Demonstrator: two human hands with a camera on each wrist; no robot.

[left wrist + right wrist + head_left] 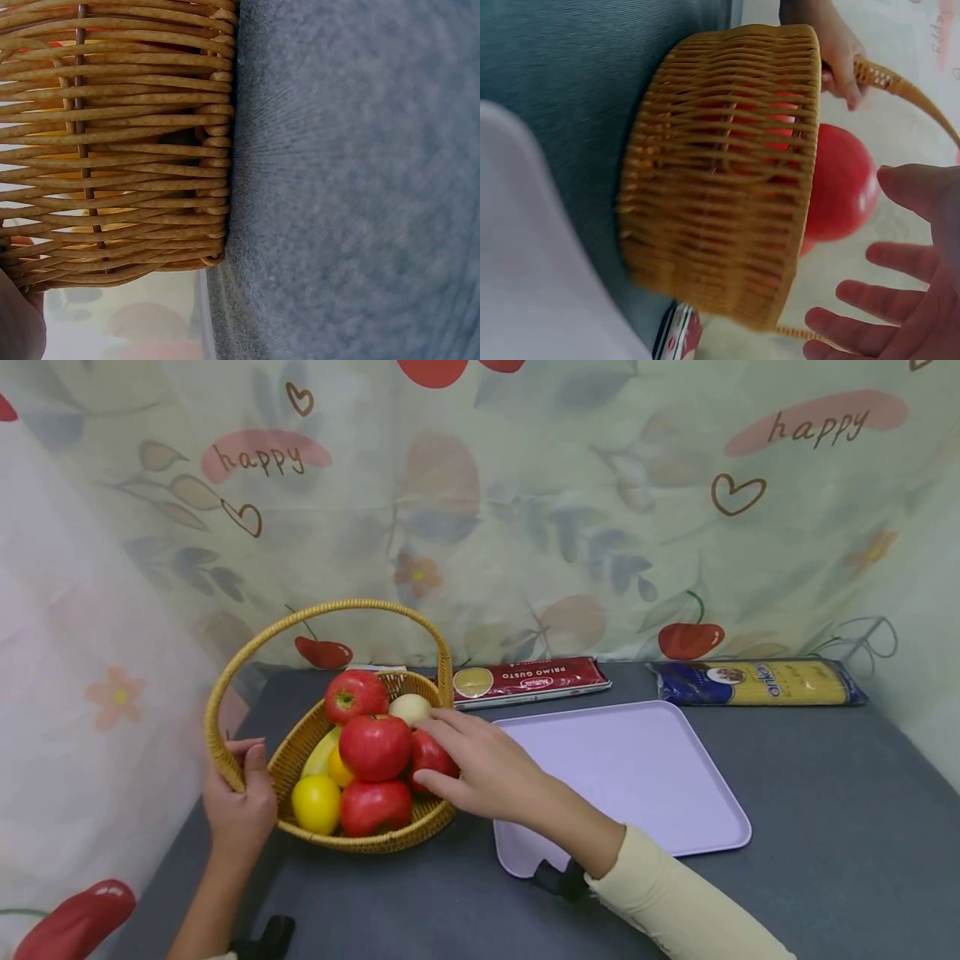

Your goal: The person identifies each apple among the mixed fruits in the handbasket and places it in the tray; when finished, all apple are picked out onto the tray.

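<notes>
A wicker basket [427, 835] with a tall arched handle [360, 604] stands on the left of the table, heaped with fruit. My left hand [240, 802] grips the left foot of that handle, thumb on the near side. Red apples [375, 747] fill the middle of the basket. A yellow lemon-like fruit [316, 804] lies at the front left, and a pale round item [410, 709] at the back. Over the right rim reaches my right hand [487, 768], fingers extended and spread. In the right wrist view, its thumb is close to a red apple [844, 184].
A lilac tray [622, 777] lies right of the basket, under my right forearm. Along the back edge lie a red packet [532, 681] marked Primo Gusto and a blue-and-yellow pasta packet [757, 683]. A printed curtain [510, 527] hangs behind the dark table [847, 827].
</notes>
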